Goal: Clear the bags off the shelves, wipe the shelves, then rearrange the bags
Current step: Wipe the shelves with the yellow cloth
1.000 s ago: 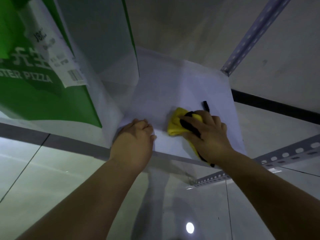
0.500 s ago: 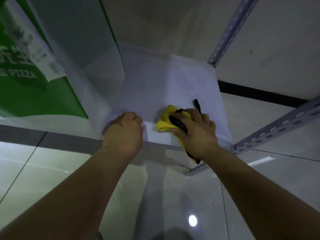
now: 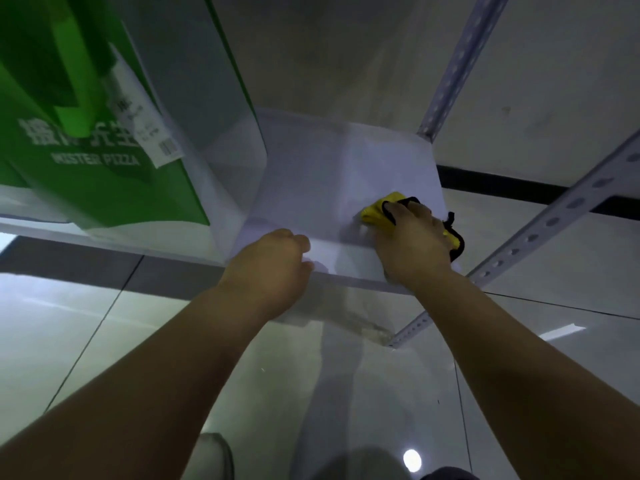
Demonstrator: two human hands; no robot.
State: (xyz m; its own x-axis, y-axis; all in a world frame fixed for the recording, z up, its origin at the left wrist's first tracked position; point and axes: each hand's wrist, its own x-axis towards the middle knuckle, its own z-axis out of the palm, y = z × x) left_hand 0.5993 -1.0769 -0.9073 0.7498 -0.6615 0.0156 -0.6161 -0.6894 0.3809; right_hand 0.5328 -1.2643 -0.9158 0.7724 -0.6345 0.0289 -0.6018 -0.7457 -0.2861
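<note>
A white shelf board runs across the middle of the view. My right hand presses a yellow cloth with black trim flat on the shelf near its right front corner. My left hand rests curled over the shelf's front edge, left of the cloth; it holds nothing loose. A green paper bag with white "MISTER PIZZA" lettering and a white receipt stapled to it stands on the shelf at the left. A pale translucent bag stands beside the green one.
Perforated grey metal shelf posts rise at the back right, and a slotted rail crosses at the right. Glossy light floor tiles lie below. A dark baseboard strip runs along the wall.
My right hand has slid the yellow cloth to the right along the shelf, toward its right edge. My left hand stays on the front edge. The view has shifted a little.
</note>
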